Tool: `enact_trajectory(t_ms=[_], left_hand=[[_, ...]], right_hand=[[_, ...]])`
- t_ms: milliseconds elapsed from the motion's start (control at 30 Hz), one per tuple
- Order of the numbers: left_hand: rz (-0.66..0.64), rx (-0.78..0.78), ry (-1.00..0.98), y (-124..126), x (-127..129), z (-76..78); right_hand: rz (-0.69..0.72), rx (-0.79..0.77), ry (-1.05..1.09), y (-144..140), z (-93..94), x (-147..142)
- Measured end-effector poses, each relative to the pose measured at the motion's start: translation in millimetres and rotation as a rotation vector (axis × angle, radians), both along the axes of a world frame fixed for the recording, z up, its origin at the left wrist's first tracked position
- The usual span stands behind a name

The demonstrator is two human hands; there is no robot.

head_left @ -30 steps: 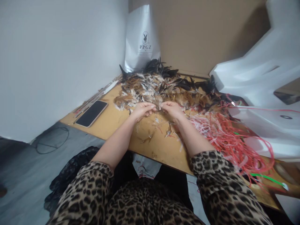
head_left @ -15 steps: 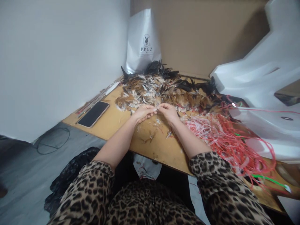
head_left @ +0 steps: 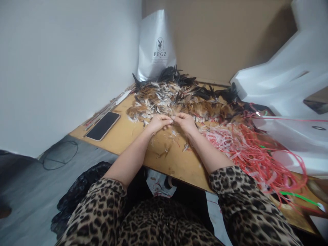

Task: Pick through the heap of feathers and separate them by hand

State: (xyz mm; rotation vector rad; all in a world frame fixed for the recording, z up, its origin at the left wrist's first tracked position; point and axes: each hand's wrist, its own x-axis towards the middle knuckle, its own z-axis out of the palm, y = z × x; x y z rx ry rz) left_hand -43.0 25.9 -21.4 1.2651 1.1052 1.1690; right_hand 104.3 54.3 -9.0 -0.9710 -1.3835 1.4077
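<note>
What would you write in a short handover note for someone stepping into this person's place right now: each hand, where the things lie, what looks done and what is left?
Left hand: fingers pinched together at the near edge of the feather pile, fingertips meeting the right hand's.
Right hand: also pinched; what sits between the two hands is too small to make out.
Things: the feathers lie heaped at the back of the wooden table; loose bits lie under the wrists; red and pink strings are tangled to the right; a phone lies face up at the left.
Done: nothing finished shows.
Left: most of the pile sits unsorted.
</note>
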Motion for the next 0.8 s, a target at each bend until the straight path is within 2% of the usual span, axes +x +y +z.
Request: enact_trajectory(t_ms=[200,333,433,567,800], left_hand=[[-0.021,-0.015,-0.049,-1.8,-0.5,2.9],[0.075,-0.021,-0.108,2.6,-5.6,3.4],[0.213,-0.027,-0.239,9.0,-13.4,3.3],[0.355,-0.035,-0.382,13.4,-21.8,5.4],[0.396,-0.049,-0.391,13.3,-23.3,6.5]], right_hand=[[0.001,0.035,-0.054,-0.3,1.8,-0.1],[-0.016,0.044,-0.131,1.1,8.3,1.7],[-0.047,0.187,-0.28,7.1,13.6,7.2],[0.004,0.407,-0.569,17.6,16.2,10.7],[0.128,0.735,-1.078,19.7,20.8,-7.7]])
